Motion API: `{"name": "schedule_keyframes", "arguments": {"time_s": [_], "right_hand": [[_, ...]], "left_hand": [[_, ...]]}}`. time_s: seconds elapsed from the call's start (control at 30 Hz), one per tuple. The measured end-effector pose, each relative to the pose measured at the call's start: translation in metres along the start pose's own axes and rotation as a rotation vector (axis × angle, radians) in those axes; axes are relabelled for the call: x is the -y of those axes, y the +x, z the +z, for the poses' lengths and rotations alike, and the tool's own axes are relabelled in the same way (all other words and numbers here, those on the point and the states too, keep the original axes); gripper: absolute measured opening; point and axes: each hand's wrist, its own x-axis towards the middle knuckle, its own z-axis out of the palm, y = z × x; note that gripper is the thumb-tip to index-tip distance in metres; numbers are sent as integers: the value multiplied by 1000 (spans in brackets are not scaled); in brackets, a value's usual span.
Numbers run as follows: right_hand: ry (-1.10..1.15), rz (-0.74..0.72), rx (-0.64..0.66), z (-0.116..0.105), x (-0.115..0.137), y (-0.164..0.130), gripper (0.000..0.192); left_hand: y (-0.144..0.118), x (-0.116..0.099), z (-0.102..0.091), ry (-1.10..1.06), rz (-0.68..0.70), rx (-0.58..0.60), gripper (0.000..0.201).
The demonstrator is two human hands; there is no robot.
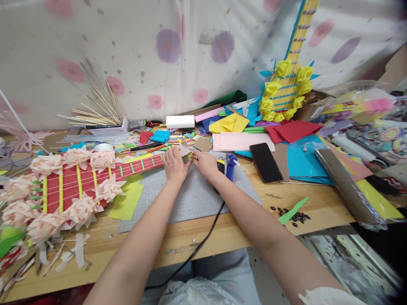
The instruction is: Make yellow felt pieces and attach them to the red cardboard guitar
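A red paper guitar (73, 184) with pale pink paper flowers and yellow bars lies on the left of the wooden table (321, 207), its neck (140, 166) pointing right. My left hand (174, 164) and my right hand (206, 163) meet at the end of the neck, both pinching a small brown cardboard piece (185, 149) with a yellow bit at its edge. They work over a grey cutting mat (193, 195). A blue glue gun (230, 165) lies just right of my right hand, its black cord (203, 241) running toward me.
A black phone (265, 162) lies right of the mat. Coloured paper sheets, pens and a white roll (179, 121) crowd the back. A yellow-flowered paper guitar (288, 89) leans on the cloth backdrop. Wooden sticks (98, 111) stand at back left. Dark seeds (294, 215) and a green strip lie near the front edge.
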Motion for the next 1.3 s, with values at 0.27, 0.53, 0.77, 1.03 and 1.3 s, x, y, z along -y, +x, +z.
{"name": "schedule_keyframes", "arguments": {"time_s": [0.27, 0.53, 0.77, 1.03, 1.3], "right_hand": [[-36, -21, -6, -3, 1, 0, 30], [-75, -41, 11, -8, 1, 2, 29], [-100, -76, 3, -11, 1, 5, 29], [-51, -11, 7, -9, 2, 4, 28], [-30, 68, 15, -5, 0, -10, 39]], "left_hand": [[21, 6, 2, -158, 75, 121, 73], [25, 8, 4, -170, 92, 143, 70], [25, 10, 3, -188, 89, 159, 66], [23, 8, 1, -193, 87, 186, 70], [26, 29, -30, -104, 177, 202, 80]]}}
